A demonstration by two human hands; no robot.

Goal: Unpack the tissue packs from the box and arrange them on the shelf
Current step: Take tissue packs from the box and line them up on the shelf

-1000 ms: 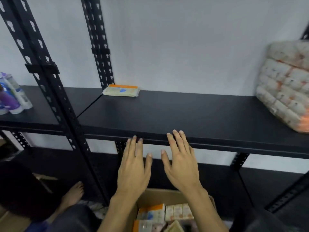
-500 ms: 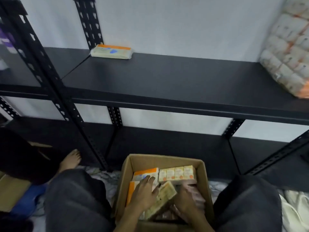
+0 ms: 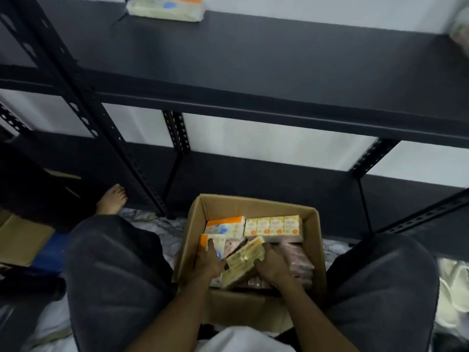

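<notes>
An open cardboard box (image 3: 253, 207) stands on the floor between my knees, holding several tissue packs. A tilted yellowish tissue pack (image 3: 242, 262) lies in its middle. My left hand (image 3: 209, 261) and my right hand (image 3: 272, 266) are both inside the box and grip that pack from its two sides. Behind it sit an orange-and-white pack (image 3: 224, 224) and a row of small yellow packs (image 3: 274, 226). One tissue pack (image 3: 165, 8) lies on the black shelf (image 3: 253, 59) at the back left.
Black perforated uprights (image 3: 83, 118) frame the shelf; a lower shelf (image 3: 253, 179) runs behind the box. A wrapped bundle (image 3: 460, 29) sits at the shelf's far right. My knees (image 3: 109, 262) flank the box. A flattened carton (image 3: 20, 240) lies at left.
My hands dropped from the shelf edge into the box and took hold of the tilted pack. The view tipped downward, so the shelf moved up in frame.
</notes>
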